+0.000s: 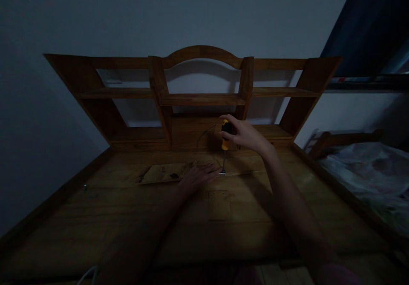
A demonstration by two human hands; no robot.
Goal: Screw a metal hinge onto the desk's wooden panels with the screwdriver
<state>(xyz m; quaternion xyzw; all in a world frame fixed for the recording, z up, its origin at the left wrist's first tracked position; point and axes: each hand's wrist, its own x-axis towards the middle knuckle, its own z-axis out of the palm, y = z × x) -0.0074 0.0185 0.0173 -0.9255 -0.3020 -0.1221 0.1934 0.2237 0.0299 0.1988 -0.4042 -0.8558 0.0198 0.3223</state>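
Note:
My right hand (241, 134) grips the black and yellow handle of a screwdriver (225, 144), held upright with its shaft pointing down. The tip meets a small metal piece (222, 173), perhaps a hinge or bracket, on the wooden desktop (128, 217). Flat on the wood, my left hand (200, 176) has its fingers stretched out, and the fingertips reach the metal piece. A loose wooden strip (164, 173) with dark marks lies left of that hand. Nearer to me, a rectangular wooden patch (219, 205) shows in the desktop.
A wooden shelf unit (203, 99) with several compartments rises along the back edge. A small metal object (84, 187) sits at the left of the desktop. At the right, things under clear plastic (373, 168) stand beyond the desk's edge. The room is dim.

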